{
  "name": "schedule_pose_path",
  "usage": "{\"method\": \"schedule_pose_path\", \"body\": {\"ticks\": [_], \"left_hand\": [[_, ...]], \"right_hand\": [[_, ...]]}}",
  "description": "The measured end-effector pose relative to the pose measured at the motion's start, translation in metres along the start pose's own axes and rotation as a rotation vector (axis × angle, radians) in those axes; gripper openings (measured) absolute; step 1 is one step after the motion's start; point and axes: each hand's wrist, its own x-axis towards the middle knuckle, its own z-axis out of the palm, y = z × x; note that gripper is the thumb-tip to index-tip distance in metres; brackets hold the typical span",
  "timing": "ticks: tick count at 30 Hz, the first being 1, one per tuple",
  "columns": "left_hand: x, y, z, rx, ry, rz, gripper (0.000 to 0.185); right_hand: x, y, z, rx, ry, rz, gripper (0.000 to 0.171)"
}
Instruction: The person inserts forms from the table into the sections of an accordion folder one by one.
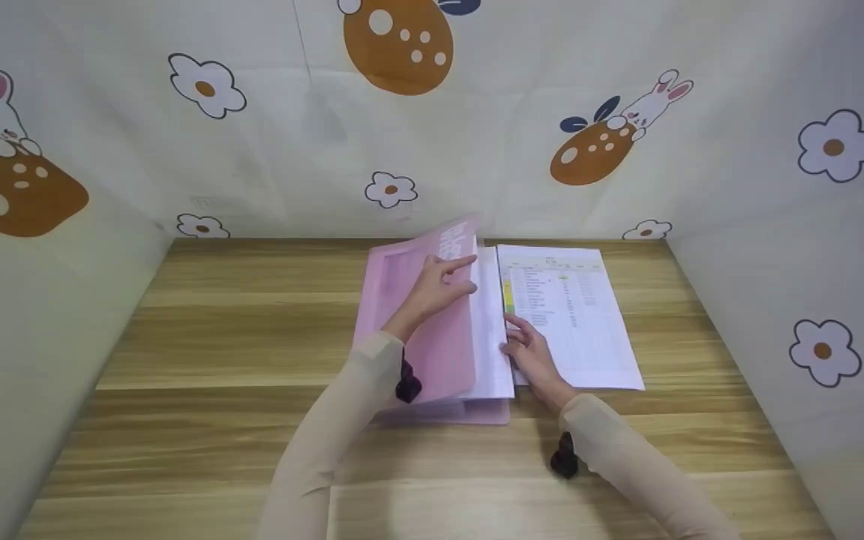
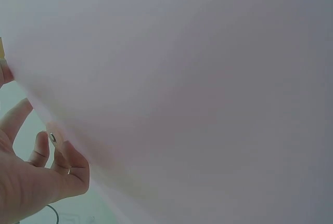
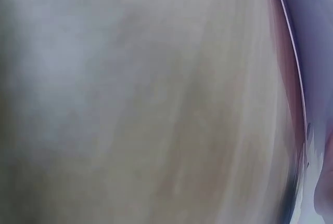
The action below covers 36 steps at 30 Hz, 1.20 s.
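A pink plastic document folder (image 1: 417, 330) lies on the table, its top flap lifted at the right side. My left hand (image 1: 436, 289) is over that flap and holds its edge with thumb and fingers; in the left wrist view, the left hand (image 2: 36, 172) is beside a metal snap button (image 2: 52, 137) on the edge. White papers (image 1: 493, 360) stick out from under the flap. My right hand (image 1: 537, 360) pinches their right edge between thumb and fingers. Next to them lies a printed sheet (image 1: 589, 345) with a table and yellow marks, partly covered by the right hand.
The wooden tabletop (image 1: 237, 322) extends on both sides of the folder. Patterned cloth walls (image 1: 289, 165) close it in at the back and sides. A black device (image 1: 408, 386) is strapped at the left wrist, another black device (image 1: 565, 457) at the right.
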Motion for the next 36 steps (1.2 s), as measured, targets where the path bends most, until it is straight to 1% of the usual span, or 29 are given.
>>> {"method": "schedule_pose_path", "body": {"ticks": [6, 9, 14, 19, 22, 26, 27, 30, 33, 34, 36], "left_hand": [[0.001, 0.000, 0.001, -0.002, 0.003, -0.008, 0.049], [0.001, 0.000, 0.001, -0.004, 0.004, -0.005, 0.050], [0.001, 0.000, 0.001, 0.005, 0.006, 0.008, 0.050], [0.001, -0.001, 0.001, 0.013, 0.007, 0.026, 0.049], [0.001, -0.001, 0.001, 0.008, 0.007, 0.026, 0.048], [0.000, -0.001, 0.001, -0.001, 0.013, 0.033, 0.048], [0.000, -0.001, 0.001, -0.003, 0.014, 0.035, 0.048], [0.000, -0.001, 0.001, -0.003, 0.017, 0.041, 0.048], [-0.001, 0.000, 0.001, -0.006, 0.014, 0.037, 0.048], [-0.001, 0.000, 0.001, -0.006, 0.013, 0.034, 0.048], [-0.001, 0.000, 0.001, -0.010, 0.011, 0.029, 0.048]], "right_hand": [[0.003, 0.000, 0.001, -0.003, -0.020, 0.055, 0.055], [0.006, 0.001, 0.001, 0.016, -0.037, 0.070, 0.057], [0.009, 0.001, 0.003, 0.055, -0.061, 0.091, 0.059], [0.010, 0.003, 0.003, 0.120, -0.081, 0.137, 0.061], [0.010, 0.005, 0.003, 0.151, -0.102, 0.155, 0.061], [0.010, 0.009, 0.002, 0.157, -0.142, 0.117, 0.060], [0.009, 0.010, 0.000, 0.169, -0.169, 0.084, 0.060], [0.009, 0.010, 0.000, 0.171, -0.207, 0.038, 0.058], [0.009, 0.007, 0.001, 0.162, -0.233, 0.037, 0.060], [0.009, 0.005, 0.002, 0.146, -0.221, 0.060, 0.060], [0.007, -0.001, 0.004, 0.139, -0.228, 0.085, 0.062]]}}
